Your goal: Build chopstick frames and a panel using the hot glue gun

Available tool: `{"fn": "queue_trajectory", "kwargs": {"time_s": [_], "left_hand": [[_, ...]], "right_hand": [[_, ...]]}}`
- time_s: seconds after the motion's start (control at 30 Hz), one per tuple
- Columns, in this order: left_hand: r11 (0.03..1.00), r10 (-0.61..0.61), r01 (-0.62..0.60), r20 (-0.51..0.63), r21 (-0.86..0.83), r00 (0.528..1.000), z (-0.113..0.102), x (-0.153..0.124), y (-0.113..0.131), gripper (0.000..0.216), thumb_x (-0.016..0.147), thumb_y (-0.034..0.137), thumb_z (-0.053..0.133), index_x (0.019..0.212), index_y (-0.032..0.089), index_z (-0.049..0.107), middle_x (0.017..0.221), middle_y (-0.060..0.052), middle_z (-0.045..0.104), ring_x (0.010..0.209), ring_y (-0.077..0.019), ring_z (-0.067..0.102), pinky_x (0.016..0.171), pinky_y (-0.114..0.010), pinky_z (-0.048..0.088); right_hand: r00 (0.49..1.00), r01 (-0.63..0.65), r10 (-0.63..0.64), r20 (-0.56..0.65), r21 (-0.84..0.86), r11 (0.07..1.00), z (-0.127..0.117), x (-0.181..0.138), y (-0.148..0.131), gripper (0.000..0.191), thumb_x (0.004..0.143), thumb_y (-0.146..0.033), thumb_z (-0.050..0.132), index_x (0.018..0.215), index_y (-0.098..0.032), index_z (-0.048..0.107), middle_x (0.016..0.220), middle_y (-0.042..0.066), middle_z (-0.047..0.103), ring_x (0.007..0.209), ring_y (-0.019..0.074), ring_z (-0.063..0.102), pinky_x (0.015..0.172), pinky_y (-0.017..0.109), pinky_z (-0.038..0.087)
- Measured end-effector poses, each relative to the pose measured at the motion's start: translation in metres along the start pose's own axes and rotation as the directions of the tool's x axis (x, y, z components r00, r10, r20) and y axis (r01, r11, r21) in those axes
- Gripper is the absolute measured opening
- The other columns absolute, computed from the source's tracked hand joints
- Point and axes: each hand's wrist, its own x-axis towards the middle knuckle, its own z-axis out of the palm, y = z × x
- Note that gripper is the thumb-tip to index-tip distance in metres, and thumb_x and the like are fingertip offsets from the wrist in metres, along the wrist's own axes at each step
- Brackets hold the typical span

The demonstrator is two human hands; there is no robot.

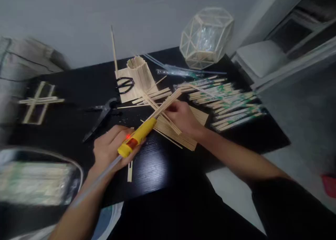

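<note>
My left hand (pixel 111 145) is closed around a yellow hot glue gun (pixel 140 136) with a small red light glowing on it. A translucent glue stick (pixel 97 180) sticks out of its rear end. The gun's nose points up and right, close to a piece made of crossed wooden sticks (pixel 168 105). My right hand (pixel 183 119) is closed on that piece from its right side, with the fingertips partly hidden behind the sticks. Whether the nozzle touches the wood I cannot tell. Underneath lies a mat of sticks laid side by side (pixel 194 122).
Wrapped chopsticks (pixel 225 100) lie at right, below a clear faceted lantern (pixel 206 38). Behind my hands stand a bundle of sticks (pixel 140 72) and black-handled scissors (pixel 124 85). Dark pliers (pixel 102 115) and a crossed stick frame (pixel 40 101) lie left. More packs (pixel 36 182) blur at lower left.
</note>
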Motion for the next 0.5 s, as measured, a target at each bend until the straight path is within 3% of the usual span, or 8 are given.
{"fn": "queue_trajectory", "kwargs": {"time_s": [0.2,0.5], "left_hand": [[1.000,0.003,-0.003,0.005,-0.012,1.000,0.0011,0.0082,0.0062,0.017,0.089,0.021,0.082,0.100,0.018,0.070,0.088,-0.004,0.074,0.071,-0.0152,0.070,0.062,-0.027,0.051],[1.000,-0.018,0.018,0.013,0.000,1.000,0.0008,0.0039,0.0026,0.017,0.094,0.032,0.078,0.101,0.020,0.070,0.089,-0.004,0.075,0.069,-0.0145,0.069,0.059,-0.027,0.051]], "right_hand": [[0.999,0.019,-0.019,0.034,-0.026,0.999,0.0004,0.0008,0.0035,0.021,0.080,-0.037,0.083,0.083,-0.016,0.080,0.082,0.004,0.078,0.079,0.0194,0.070,0.075,0.032,0.055],[1.000,-0.002,0.002,0.024,0.004,1.000,-0.0005,-0.0004,0.0029,0.022,0.079,-0.037,0.085,0.087,-0.017,0.082,0.088,0.005,0.080,0.085,0.0206,0.071,0.078,0.035,0.056]]}}
